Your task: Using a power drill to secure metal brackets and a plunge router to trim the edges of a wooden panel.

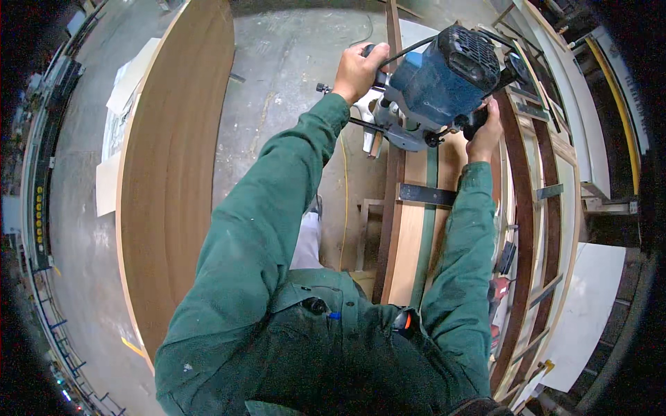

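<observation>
A blue and black plunge router [442,80] stands on a long wooden workpiece [409,239] at the upper right, its grey base near the board's left edge. My left hand [357,71] is wrapped round the router's left handle, thumb on top. On the other side my right hand [485,132] grips the dark right-hand knob; its fingers are partly hidden. A metal guide rod with a small knob [322,88] sticks out left of the base. Nearer to me, a dark metal bar [426,195] lies across the workpiece. The router's bit is out of sight.
A large brown wood panel [173,173] stands at the left beyond a strip of concrete floor [277,90]. To the right runs a wooden frame [548,277] with metal crosspieces. Red tools [498,288] lie beside my right forearm. A yellow cord [345,201] trails along the floor.
</observation>
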Demonstrator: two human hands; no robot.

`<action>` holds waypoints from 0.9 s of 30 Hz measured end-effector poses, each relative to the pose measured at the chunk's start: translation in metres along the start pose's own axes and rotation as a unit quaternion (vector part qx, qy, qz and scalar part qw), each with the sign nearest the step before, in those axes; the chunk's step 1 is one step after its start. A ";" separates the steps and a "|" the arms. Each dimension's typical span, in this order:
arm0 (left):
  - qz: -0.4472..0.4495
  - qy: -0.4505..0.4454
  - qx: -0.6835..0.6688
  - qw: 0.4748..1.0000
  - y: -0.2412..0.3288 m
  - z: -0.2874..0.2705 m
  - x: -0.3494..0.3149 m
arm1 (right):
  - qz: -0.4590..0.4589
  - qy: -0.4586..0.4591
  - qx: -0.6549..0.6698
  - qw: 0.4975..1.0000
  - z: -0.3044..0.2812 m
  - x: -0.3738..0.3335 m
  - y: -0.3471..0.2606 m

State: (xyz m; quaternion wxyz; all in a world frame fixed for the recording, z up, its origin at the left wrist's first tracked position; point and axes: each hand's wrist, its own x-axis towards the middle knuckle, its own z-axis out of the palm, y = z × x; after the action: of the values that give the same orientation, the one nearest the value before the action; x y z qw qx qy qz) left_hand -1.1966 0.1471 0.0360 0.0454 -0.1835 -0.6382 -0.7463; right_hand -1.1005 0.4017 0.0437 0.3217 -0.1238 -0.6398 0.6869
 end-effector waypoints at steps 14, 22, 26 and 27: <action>0.018 -0.017 0.005 1.000 -0.012 -0.003 0.020 | 0.020 0.018 -0.057 0.998 0.000 0.018 0.012; -0.017 -0.117 -0.080 0.990 -0.005 -0.008 0.023 | -0.015 0.013 -0.024 1.000 -0.010 0.026 0.018; -0.037 -0.112 -0.032 0.993 -0.004 -0.010 0.015 | -0.029 0.041 -0.041 0.998 -0.011 0.015 0.020; -0.054 -0.100 -0.021 0.993 -0.002 -0.006 0.012 | -0.028 0.074 -0.054 0.995 -0.015 0.008 0.020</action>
State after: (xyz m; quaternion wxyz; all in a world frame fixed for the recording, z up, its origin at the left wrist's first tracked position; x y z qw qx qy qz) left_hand -1.2097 0.1441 0.0371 -0.0634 -0.2235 -0.6331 -0.7384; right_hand -1.1030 0.4190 0.0240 0.3806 -0.1735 -0.6533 0.6311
